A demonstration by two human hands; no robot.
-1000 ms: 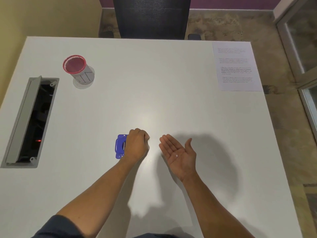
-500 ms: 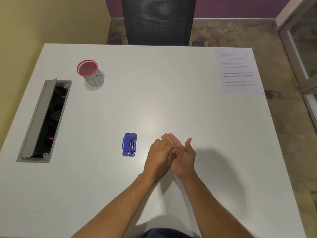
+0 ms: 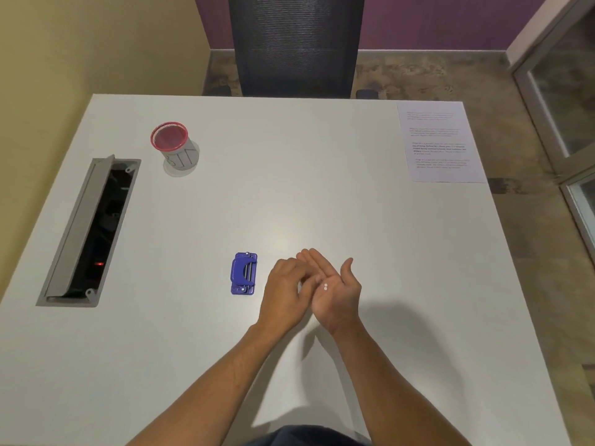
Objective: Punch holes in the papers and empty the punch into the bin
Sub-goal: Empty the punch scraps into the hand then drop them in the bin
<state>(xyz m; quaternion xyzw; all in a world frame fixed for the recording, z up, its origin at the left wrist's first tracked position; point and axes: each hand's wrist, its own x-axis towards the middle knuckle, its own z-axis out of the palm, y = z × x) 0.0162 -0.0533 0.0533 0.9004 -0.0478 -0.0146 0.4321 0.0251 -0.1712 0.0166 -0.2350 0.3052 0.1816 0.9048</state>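
While the white tabletop [image 3: 289,175] fills most of the head view, its far left side shows a long grey cable hatch [image 3: 87,233] standing open, with a small red light glowing inside. Just beyond the hatch's far end stands the bin [image 3: 175,146], a small upright cup with a red rim and a pale wall, well apart from everything else. Nearer the person, about mid-tabletop, the blue hole punch [image 3: 243,273] lies flat with nothing touching it, just to the left of the hands. The left hand [image 3: 285,297] is turned knuckles-up with its fingers curled loosely, their tips reaching into the edge of the other palm; whether it grips anything cannot be told. The right hand [image 3: 335,291] is spread wide, palm up, touching the left hand, and two tiny white paper dots [image 3: 325,286] rest in the middle of the palm. At the far right corner of the tabletop lies a printed sheet of paper [image 3: 439,141], flat and well apart from the hands. Behind the far edge stands a dark mesh chair [image 3: 294,43].
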